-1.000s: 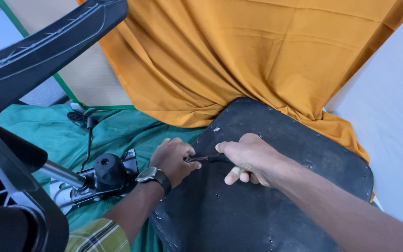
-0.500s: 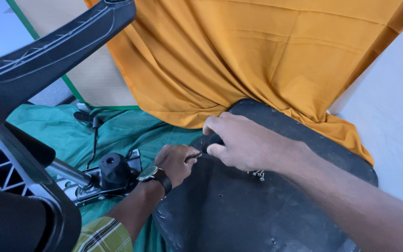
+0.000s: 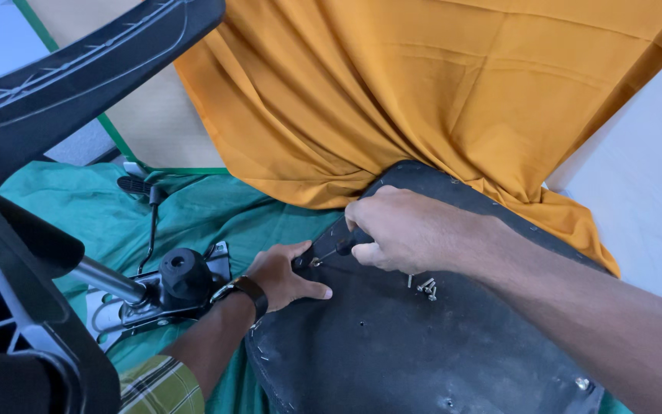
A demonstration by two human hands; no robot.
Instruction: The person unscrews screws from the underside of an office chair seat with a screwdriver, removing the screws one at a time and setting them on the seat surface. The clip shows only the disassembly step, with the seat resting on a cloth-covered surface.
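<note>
A black chair seat base lies underside up on a green cloth. My right hand grips a screwdriver whose tip meets a screw at the seat's left edge. My left hand, with a dark wristwatch, lies flat on that edge and pinches the spot by the tip. Several loose screws lie on the seat just under my right hand.
An orange cloth drapes over the far end of the seat. A metal chair mechanism with a black knob and a lever lies to the left. A black plastic chair part looms at the left foreground.
My right hand has moved up and left over the seat, bringing the screwdriver tip down to the seat's left edge. My left hand has stayed at that edge.
</note>
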